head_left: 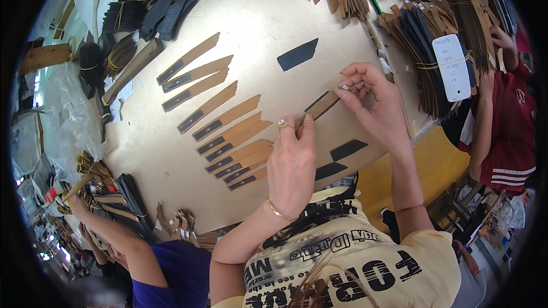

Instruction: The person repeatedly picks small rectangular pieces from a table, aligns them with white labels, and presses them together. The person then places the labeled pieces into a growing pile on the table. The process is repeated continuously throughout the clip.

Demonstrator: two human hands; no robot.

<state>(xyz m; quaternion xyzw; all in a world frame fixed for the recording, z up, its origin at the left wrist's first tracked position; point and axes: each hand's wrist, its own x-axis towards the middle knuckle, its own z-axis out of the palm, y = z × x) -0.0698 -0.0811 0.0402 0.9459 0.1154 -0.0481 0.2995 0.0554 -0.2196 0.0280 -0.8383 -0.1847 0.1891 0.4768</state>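
Between my two hands lies a brown strip with dark edges (323,106), slanting just over the table. My left hand (291,162) is closed on its near left end, thumb and forefinger pinched together. At the far right end, my right hand (374,102) has its thumb and curled fingers closed on the strip; a small white spot shows by the fingertips. A black slant-ended piece (297,55) lies beyond the hands. Another black piece (348,149) rests below my right hand, with a further dark piece (329,170) nearer me.
Several brown strips with dark end patches (222,131) fan out at left. A wooden-handled tool (132,72) lies beyond them. Bundled brown and black strips (419,51) with a white tag (452,67) stand at right. Co-workers' arms (484,120) show at right and lower left (108,225).
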